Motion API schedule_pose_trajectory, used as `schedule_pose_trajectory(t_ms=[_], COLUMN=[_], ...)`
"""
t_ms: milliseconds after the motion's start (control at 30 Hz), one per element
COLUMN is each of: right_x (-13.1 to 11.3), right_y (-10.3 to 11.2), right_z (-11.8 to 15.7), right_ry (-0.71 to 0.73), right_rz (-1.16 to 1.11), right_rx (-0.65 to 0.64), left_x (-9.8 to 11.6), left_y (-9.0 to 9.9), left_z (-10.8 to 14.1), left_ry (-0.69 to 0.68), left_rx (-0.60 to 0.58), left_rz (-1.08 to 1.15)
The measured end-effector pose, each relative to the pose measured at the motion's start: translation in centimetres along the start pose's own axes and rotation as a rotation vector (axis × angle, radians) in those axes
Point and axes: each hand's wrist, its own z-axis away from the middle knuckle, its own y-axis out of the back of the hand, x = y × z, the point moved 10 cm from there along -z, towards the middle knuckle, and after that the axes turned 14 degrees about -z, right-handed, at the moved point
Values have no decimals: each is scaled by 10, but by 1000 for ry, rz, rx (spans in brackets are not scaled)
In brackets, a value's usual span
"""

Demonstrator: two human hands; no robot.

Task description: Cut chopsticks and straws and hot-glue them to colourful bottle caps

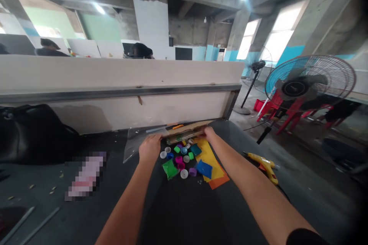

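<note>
1. Far left, there's a black bag (31, 134) sitting on the dark table (195, 214), with a pixelated blur next to it that I can't make out. A tall pale partition (115, 76) runs along the far edge.
2. Next in is a clear plastic bag (135, 145), lying crumpled by my left hand (149, 148). That hand is on the left end of a cardboard strip (184, 133), but my fingers are hidden, so I can't tell if it's closed or just resting there.
3. The strip sits at the far edge of the table, right up by the partition, with something green along it that I can't identify. My right hand (208, 134) looks closed around its other end.
4. Just below the strip is a pile of colorful bottle caps (181, 157), plus a green pouch (169, 169) and a blue pad (204, 169), partly on yellow paper (208, 160) with orange paper (218, 182) under it.
5. Off to the right are a yellow glue gun (264, 166), then a standing fan (310, 78) and red chairs (293, 111) on the floor.
6. My take: the step in hand is getting the strip under control. The next move calls for a steady two-handed hold, keeping it clear of the caps.
</note>
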Motion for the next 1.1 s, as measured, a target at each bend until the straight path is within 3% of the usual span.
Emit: schedule_pose_trajectory(t_ms=[167,333,533,633,700,733,800,900,967,1100], right_x=[-7,-21,11,22,25,26,26,20,11,-7], right_y=[38,87,120,117,111,107,98,86,78,75], right_z=[51,121,205,235,251,258,269,280,285,284], right_ry=[-78,-73,-97,-49,-15,-5,11,64,79,24], right_rz=[-93,-191,-284,-363,-384,-381,-358,-302,-255,-185], right_rx=[-52,-92,-171,-275,-338,-368,-422,-495,-565,-591], left_x=[-2,6,18,9,6,13,48,97,111,110], left_y=[-8,-14,-9,6,20,23,31,45,52,58], left_z=[0,8,53,73,84,91,106,127,133,131], left_ry=[-9,-47,-187,-132,-21,9,-63,-188,-212,-156], left_rx=[-43,-114,-91,-92,-131,-219,-416,-612,-637,-590], left_rz=[33,41,36,268,453,550,738,717,655,714])
